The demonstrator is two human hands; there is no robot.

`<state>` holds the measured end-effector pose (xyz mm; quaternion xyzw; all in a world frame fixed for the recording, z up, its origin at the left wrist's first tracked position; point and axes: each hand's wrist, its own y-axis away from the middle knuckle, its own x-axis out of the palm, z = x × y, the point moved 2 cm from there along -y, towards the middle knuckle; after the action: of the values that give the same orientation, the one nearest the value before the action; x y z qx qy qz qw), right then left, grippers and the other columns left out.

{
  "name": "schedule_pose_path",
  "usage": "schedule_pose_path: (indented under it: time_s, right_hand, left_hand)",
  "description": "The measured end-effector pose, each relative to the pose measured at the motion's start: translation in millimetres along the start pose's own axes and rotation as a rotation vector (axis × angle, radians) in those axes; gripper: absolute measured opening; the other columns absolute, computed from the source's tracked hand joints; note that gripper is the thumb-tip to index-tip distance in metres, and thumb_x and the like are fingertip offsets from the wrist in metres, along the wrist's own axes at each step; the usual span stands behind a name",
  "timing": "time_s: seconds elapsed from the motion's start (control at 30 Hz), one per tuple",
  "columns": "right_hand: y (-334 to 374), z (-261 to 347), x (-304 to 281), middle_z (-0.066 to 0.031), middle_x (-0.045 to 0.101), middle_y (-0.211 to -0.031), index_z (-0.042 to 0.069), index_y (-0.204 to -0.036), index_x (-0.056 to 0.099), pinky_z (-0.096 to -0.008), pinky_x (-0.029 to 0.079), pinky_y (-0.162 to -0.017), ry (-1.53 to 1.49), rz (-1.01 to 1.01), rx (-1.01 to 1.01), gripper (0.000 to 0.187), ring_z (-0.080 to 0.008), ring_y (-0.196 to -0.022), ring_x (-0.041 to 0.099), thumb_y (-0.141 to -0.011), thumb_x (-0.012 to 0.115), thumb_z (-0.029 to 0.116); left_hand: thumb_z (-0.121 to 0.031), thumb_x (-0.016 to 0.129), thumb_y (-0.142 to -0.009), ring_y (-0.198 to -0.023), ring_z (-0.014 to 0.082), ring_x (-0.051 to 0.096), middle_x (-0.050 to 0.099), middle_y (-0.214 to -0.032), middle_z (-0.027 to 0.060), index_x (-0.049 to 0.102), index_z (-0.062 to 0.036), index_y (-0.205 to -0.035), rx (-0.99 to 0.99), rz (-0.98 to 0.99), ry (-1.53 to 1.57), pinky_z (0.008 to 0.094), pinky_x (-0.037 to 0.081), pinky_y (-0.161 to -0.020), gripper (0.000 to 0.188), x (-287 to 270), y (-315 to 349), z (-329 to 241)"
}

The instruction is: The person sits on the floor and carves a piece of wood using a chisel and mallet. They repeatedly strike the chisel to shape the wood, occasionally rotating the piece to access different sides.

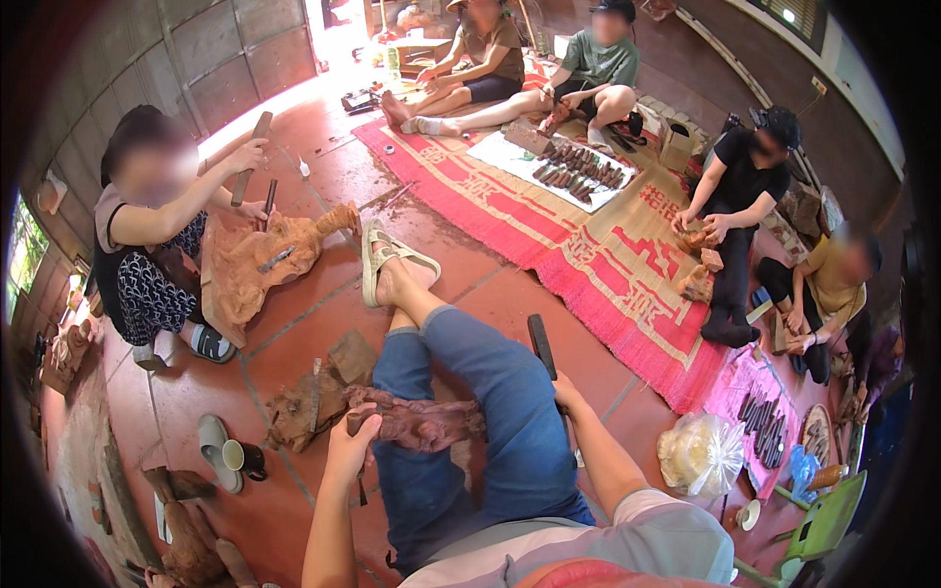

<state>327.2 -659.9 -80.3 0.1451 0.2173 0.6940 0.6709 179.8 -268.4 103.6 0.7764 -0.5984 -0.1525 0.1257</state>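
Note:
A reddish-brown wood carving (426,423) with a rough, knobbly surface lies across my legs. At its left end my left hand (357,433) is closed round a slim chisel (362,487), whose narrow dark part sticks out below the fist; its tip is hard to make out. Beside my right thigh, my right hand (566,394) grips a dark, flat-sided wooden mallet (540,343) that points up and away from me. The mallet is apart from both the carving and the chisel.
Wood blocks (304,404) lie left of my knees, near a mug (243,458) and a slipper (218,451). At left a person works a large carving (270,265). Other people sit around a red mat (578,265). A plastic bag (701,454) stands at right.

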Motion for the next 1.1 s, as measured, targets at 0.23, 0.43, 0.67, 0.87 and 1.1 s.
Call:
schedule_pose_path:
  time_s: [0.23, 0.43, 0.67, 0.87, 1.1]
  right_hand:
    - [-18, -36, -14, -0.0154, 0.065, -0.101, -0.005, -0.117, 0.057, -0.0347, 0.050, -0.075, -0.031, -0.053, -0.026, 0.054, -0.0220, -0.090, 0.062, -0.073, 0.073, 0.024]
    - [-11, -48, -27, -0.0165, 0.064, -0.098, -0.004, -0.117, 0.055, -0.0348, 0.049, -0.075, -0.055, -0.021, -0.042, 0.044, -0.0240, -0.088, 0.061, -0.076, 0.060, 0.009]
    - [18, -21, -9, -0.0157, 0.063, -0.097, -0.004, -0.120, 0.053, -0.0351, 0.050, -0.072, -0.144, 0.044, -0.009, 0.045, -0.0235, -0.084, 0.061, -0.075, 0.055, -0.001]
    - [11, -22, -6, -0.0139, 0.064, -0.097, -0.003, -0.119, 0.054, -0.0353, 0.050, -0.073, -0.224, -0.018, 0.020, 0.046, -0.0233, -0.084, 0.062, -0.074, 0.062, 0.003]
    - [4, -53, -29, -0.0161, 0.064, -0.094, -0.002, -0.117, 0.056, -0.0353, 0.050, -0.072, 0.046, -0.160, -0.093, 0.047, -0.0260, -0.087, 0.062, -0.074, 0.067, 0.011]
  left_hand:
    - [-0.030, 0.067, -0.088, -0.042, 0.0087, 0.047, 0.053, -0.076, 0.0028, 0.054, -0.0039, -0.122, -0.035, 0.042, 0.034, 0.0234, 0.038, -0.038, 0.045, 1, 3, 7]
    - [-0.032, 0.068, -0.087, -0.041, 0.0079, 0.047, 0.052, -0.077, 0.0014, 0.053, -0.0054, -0.124, -0.055, 0.164, 0.080, 0.0230, 0.037, -0.037, 0.048, -5, -4, 8]
    - [-0.032, 0.067, -0.087, -0.040, 0.0079, 0.048, 0.055, -0.080, 0.0019, 0.051, -0.0070, -0.127, -0.083, 0.186, 0.115, 0.0227, 0.037, -0.037, 0.050, -12, -4, 15]
    - [-0.036, 0.068, -0.087, -0.041, 0.0081, 0.046, 0.053, -0.080, 0.0016, 0.052, -0.0061, -0.124, -0.084, 0.210, 0.108, 0.0225, 0.036, -0.037, 0.050, -11, -7, 16]
    - [-0.039, 0.070, -0.084, -0.042, 0.0086, 0.046, 0.055, -0.081, 0.0039, 0.054, -0.0031, -0.123, -0.042, 0.263, 0.118, 0.0230, 0.036, -0.039, 0.055, -6, -24, 13]
